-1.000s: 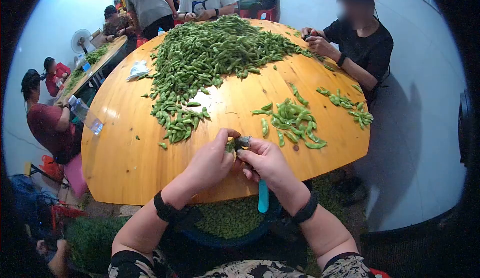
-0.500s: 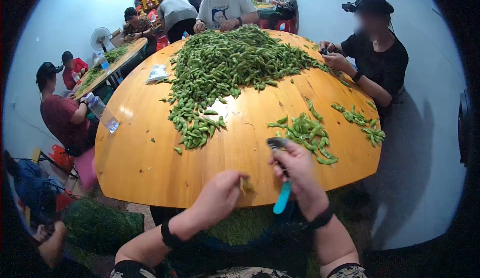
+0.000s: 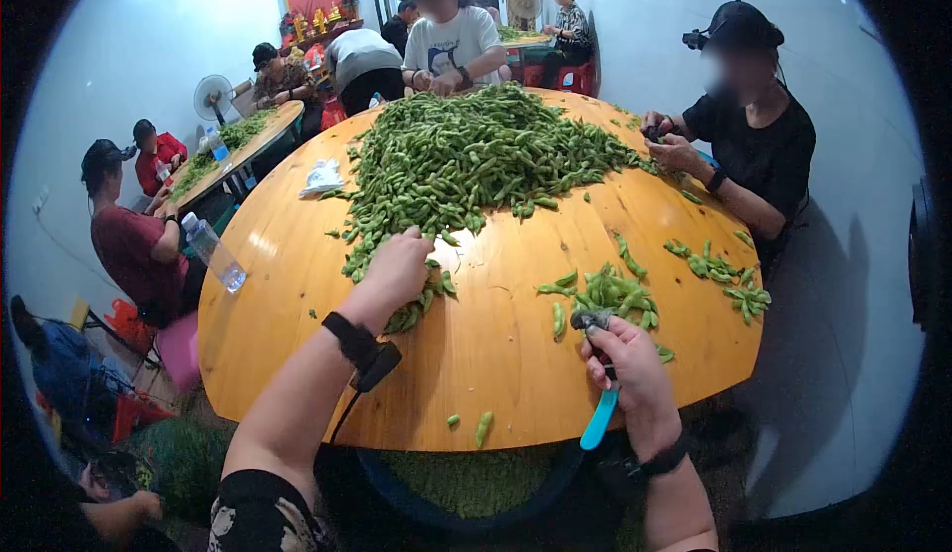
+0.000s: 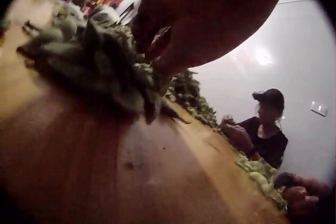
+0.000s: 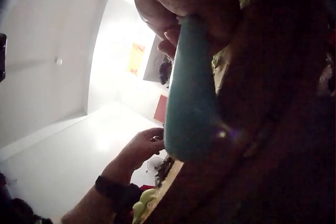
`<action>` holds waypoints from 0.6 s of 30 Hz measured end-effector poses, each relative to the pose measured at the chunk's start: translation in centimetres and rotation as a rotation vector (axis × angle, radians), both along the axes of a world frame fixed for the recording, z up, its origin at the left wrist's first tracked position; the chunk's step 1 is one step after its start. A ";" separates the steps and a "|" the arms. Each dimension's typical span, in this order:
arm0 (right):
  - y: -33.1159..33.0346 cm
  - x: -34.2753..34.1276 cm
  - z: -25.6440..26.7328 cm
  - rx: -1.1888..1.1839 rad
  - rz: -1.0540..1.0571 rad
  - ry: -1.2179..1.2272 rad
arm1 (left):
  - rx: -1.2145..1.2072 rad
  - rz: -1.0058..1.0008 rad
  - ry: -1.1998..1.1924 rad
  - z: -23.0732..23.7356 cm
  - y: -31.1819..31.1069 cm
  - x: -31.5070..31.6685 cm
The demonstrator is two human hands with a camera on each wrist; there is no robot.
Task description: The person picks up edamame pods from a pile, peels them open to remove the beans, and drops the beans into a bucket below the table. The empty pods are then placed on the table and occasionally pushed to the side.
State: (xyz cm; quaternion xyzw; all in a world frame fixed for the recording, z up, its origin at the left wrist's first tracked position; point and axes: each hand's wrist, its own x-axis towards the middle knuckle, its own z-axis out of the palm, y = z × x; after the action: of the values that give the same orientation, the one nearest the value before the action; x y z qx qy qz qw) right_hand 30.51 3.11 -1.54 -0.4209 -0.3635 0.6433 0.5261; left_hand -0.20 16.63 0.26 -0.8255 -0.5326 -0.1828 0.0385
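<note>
A large heap of green edamame pods [image 3: 476,145] covers the far middle of the round wooden table [image 3: 288,354]. My left hand [image 3: 397,264] reaches to the heap's near-left edge, its fingers bent down among the pods; I cannot tell whether they pinch one. In the left wrist view, pods [image 4: 89,61] lie right beside those fingers. My right hand [image 3: 635,364] grips a tool with a turquoise handle [image 3: 600,418], which sticks out below the palm. Something dark [image 3: 590,321] is at that hand's fingertips, overlapping a smaller pile of pods [image 3: 615,289]. The turquoise handle [image 5: 191,98] fills the middle of the right wrist view.
Two loose pods [image 3: 484,428] lie near the table's front edge. Below it stands a dark tub [image 3: 466,492] of green bits. A plastic bottle [image 3: 215,254] and a white packet [image 3: 322,177] are on the left. A person in black [image 3: 749,145] sits at the right.
My left hand has gone from beside the right hand, forward and left to the heap. My right hand has moved right with the turquoise-handled tool. Two pods now lie near the front edge.
</note>
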 end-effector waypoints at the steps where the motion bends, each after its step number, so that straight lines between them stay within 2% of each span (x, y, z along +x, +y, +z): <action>1: -0.1 0.0 0.0 -0.007 0.000 0.000 | 0.002 -0.005 -0.001 -0.4 1.1 -0.3; 3: -0.2 0.1 0.0 -0.001 0.004 -0.003 | -0.132 0.039 -0.080 -0.8 2.4 -0.5; 5: -0.2 0.0 0.1 0.025 0.049 -0.030 | -0.052 -0.004 -0.064 -1.4 2.2 -0.5; 7: -0.3 -0.7 0.9 0.005 0.060 -0.052 | 0.006 -0.068 -0.171 -0.4 0.1 0.7; 8: -0.3 -1.2 1.2 0.030 0.096 -0.108 | -0.029 -0.141 -0.326 -0.1 -1.4 1.6; 11: -0.3 -2.9 1.2 0.102 0.157 -0.201 | -0.356 -0.219 -0.612 1.0 -7.3 4.5; 12: -0.4 -3.6 1.7 0.095 0.196 -0.181 | -0.370 -0.231 -0.610 1.0 -8.5 5.2; 14: -0.6 -4.7 1.9 0.089 0.233 -0.168 | -0.581 -0.276 -0.902 0.7 -10.0 6.1; 18: -0.8 -5.7 1.6 0.090 0.228 -0.157 | -0.666 -0.326 -1.010 -1.1 -10.1 6.3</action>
State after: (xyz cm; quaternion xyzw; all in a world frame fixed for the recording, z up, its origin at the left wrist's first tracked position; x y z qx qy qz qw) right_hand 24.84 2.33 0.04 -0.4019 -0.4775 0.6472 0.4378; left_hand 6.10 6.51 -0.85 -0.6757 -0.3810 -0.3780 -0.5054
